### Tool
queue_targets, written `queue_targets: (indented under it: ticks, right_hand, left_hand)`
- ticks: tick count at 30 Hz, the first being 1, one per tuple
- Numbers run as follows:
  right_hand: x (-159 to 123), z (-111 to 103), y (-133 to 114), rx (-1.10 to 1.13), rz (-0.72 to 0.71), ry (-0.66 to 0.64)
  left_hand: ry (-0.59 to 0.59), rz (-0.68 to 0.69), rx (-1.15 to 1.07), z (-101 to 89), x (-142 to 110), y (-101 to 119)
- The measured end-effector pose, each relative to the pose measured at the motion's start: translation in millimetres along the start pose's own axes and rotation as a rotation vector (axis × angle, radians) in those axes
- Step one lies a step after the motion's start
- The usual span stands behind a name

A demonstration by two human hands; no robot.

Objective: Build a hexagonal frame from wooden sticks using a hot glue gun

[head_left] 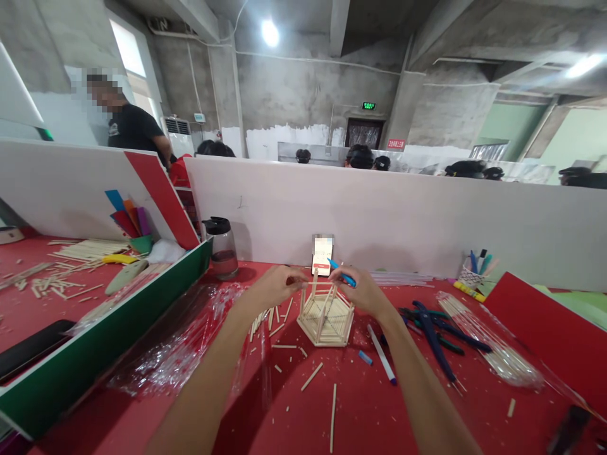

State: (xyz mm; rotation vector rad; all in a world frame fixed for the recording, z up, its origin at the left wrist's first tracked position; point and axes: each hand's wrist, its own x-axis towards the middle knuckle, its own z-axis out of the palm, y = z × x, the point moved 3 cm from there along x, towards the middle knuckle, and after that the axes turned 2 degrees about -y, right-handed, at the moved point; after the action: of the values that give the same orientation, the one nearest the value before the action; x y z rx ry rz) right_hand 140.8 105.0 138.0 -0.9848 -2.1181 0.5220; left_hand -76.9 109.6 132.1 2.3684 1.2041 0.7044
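Observation:
A small hexagonal frame of thin wooden sticks [326,317] stands on the red table [360,411]. My left hand [276,285] is closed in a pinch on a stick at the frame's top edge. My right hand [363,292] is closed on a blue pen-like tool [342,272], its tip over the frame's top. Loose wooden sticks [272,316] lie scattered left of and in front of the frame.
A phone [322,254] leans on the white partition [403,218]. A jar [222,248] stands at the left, crumpled plastic wrap [180,341] lies nearby. A marker [382,354], dark pliers [434,341], bagged sticks [493,354] and a pen cup [474,273] sit right. People sit beyond the partition.

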Motion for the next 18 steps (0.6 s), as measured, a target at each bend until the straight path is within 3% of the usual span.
queue_targets:
  ticks: [6,14,18]
  right_hand:
    - [-0.2,-0.7,5.7,0.054,0.023,0.015]
    - [1.6,-1.9,15.5,0.432,0.114,0.204]
    - [0.9,-2.1,15.5,0.463,0.197,0.299]
  left_hand:
    - [0.042,0.006,0.075,4.8,3.1,0.7]
    - [0.053,0.003,0.047,4.8,2.4,1.0]
    - [0.048,0.01,0.053,4.8,2.8,1.1]
